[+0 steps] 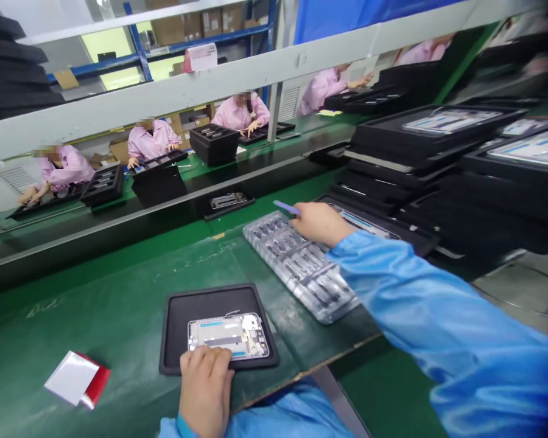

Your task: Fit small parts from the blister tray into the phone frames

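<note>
My left hand (206, 384) rests at the near edge of a phone middle frame (228, 336), fingers bent and together over its rim. This frame, silver with blue strips, lies in a black foam tray (178, 328). Further right, my right hand (322, 222) is closed around a thin purple stick (286, 207) whose flat end points left. Beneath that hand is a clear plastic blister tray (322, 316) with rows of small dark parts. Whether my right fingers touch the tray, I cannot tell.
A white and red packet (75, 380) lies at left on the green table (119, 310). Stacked black trays (393, 146) rise at right. Another black tray (231, 204) holds a phone frame beyond. Several people in pink (153, 141) sit across the line.
</note>
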Available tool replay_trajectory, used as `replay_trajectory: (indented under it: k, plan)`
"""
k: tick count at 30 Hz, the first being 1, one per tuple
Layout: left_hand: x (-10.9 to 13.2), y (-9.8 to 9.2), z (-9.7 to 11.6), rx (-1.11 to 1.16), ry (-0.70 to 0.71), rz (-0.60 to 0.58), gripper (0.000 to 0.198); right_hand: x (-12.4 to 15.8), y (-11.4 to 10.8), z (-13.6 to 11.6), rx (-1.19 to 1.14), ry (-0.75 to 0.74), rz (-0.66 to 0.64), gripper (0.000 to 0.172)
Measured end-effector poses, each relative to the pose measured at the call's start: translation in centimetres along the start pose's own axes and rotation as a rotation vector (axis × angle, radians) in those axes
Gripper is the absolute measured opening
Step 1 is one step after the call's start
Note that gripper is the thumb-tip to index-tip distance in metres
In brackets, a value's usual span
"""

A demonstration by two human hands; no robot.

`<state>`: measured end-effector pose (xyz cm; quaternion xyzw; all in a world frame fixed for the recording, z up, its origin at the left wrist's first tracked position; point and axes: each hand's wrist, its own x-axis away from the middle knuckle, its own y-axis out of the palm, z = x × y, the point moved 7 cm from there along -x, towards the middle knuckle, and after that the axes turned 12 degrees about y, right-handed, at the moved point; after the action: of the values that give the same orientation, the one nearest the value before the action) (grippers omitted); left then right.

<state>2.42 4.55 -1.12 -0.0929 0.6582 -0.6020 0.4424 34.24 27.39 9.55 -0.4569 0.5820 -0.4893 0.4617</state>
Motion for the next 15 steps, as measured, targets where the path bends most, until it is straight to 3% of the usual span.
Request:
replay_trajectory:
  k: [2,4,9,15]
  plan:
    - [-0.4,0.2,0.9,0.024,0.009,0.013,0.029,-2.5,0.7,3.3,0.074,0.041,-0.072,0.029]
    - [-0.5,0.3,1.8,0.034,0.020,0.031,0.027,-3.8,1.9,4.8,0.123,0.025,-0.132,0.028]
    - [-0.5,-0.2,2.6,0.042,-0.011,0.081,0.024,-4.4,4.2,5.1,0.190,-0.030,-0.151,0.031]
    - [-0.6,-0.8,2.7,0.109,-0.019,0.019,0.027,-4.3,5.2,5.4,0.209,-0.020,-0.110,0.032]
